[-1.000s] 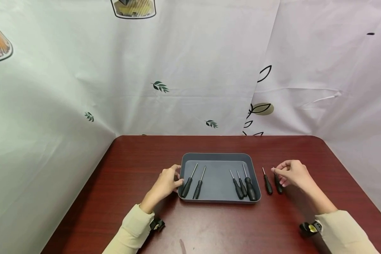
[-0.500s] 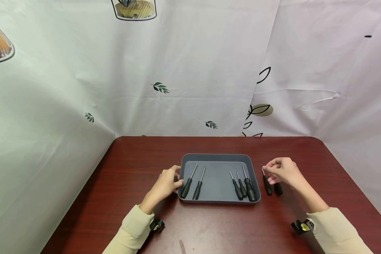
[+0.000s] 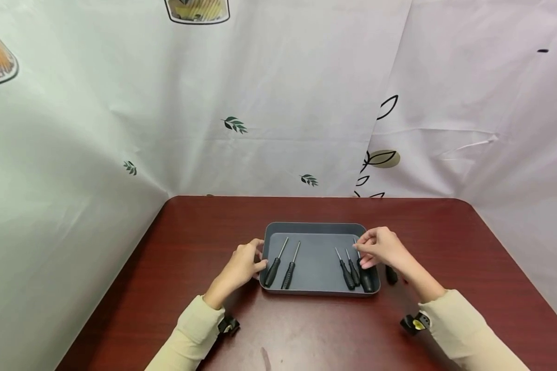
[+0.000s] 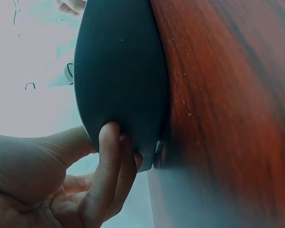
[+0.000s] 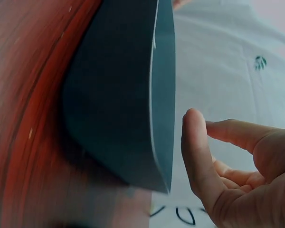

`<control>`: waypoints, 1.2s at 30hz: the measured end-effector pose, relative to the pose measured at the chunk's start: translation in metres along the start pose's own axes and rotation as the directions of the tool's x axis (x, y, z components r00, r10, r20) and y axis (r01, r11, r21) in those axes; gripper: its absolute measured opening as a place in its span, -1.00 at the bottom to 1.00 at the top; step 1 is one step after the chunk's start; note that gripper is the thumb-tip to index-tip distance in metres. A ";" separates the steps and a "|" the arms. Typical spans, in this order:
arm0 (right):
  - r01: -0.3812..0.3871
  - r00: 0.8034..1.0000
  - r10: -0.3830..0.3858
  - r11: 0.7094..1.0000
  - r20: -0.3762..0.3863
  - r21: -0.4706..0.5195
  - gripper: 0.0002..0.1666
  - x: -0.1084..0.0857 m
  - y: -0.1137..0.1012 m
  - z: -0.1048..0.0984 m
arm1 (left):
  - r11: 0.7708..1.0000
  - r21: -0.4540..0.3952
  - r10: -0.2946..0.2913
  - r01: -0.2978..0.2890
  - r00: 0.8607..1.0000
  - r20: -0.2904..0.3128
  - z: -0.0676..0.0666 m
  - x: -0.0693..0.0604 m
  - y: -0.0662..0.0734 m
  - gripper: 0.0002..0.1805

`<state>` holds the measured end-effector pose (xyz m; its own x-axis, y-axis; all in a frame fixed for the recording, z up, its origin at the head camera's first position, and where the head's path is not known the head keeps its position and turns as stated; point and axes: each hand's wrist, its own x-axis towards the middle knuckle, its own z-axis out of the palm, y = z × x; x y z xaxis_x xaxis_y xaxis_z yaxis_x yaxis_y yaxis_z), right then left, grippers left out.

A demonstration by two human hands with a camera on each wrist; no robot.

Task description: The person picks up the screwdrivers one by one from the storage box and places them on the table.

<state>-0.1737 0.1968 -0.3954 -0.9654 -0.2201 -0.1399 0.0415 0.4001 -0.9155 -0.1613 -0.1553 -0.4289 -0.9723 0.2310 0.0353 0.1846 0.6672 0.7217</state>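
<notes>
A shallow grey tray (image 3: 320, 294) holds several black-handled screwdrivers. Two lie at its left, a smooth-handled screwdriver (image 3: 273, 271) and a ribbed-handled screwdriver (image 3: 288, 276). At its right lie two small screwdrivers (image 3: 347, 276) and a thicker screwdriver (image 3: 366, 281). My left hand (image 3: 242, 262) grips the tray's left rim; its fingers press the outer wall in the left wrist view. My right hand (image 3: 382, 247) hovers over the tray's right side, fingertips by the thick screwdriver's shaft. In the right wrist view, thumb and bent fingers (image 5: 194, 137) hold nothing.
Right of the tray, a black screwdriver handle (image 3: 391, 275) lies on the dark red table (image 3: 213, 221), partly under my right hand. Another screwdriver there is hidden behind the wrist. A pale patterned curtain (image 3: 278, 103) hangs behind the table.
My right hand has moved left from above the two screwdrivers on the table to above the tray's right side. The left hand stays on the rim, and the tray's screwdrivers have not moved.
</notes>
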 end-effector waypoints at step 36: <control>-0.052 0.997 0.050 0.998 0.053 0.039 -0.89 0.028 -0.022 0.105 | 1.000 -0.006 0.018 -0.018 1.000 -0.007 0.000 0.001 -0.001 -0.49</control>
<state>-0.1748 0.0879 -0.4189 -0.9471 -0.2466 -0.2054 0.1018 0.3762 -0.9209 -0.1627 -0.1561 -0.4298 -0.9699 0.2376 0.0530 0.2010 0.6590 0.7248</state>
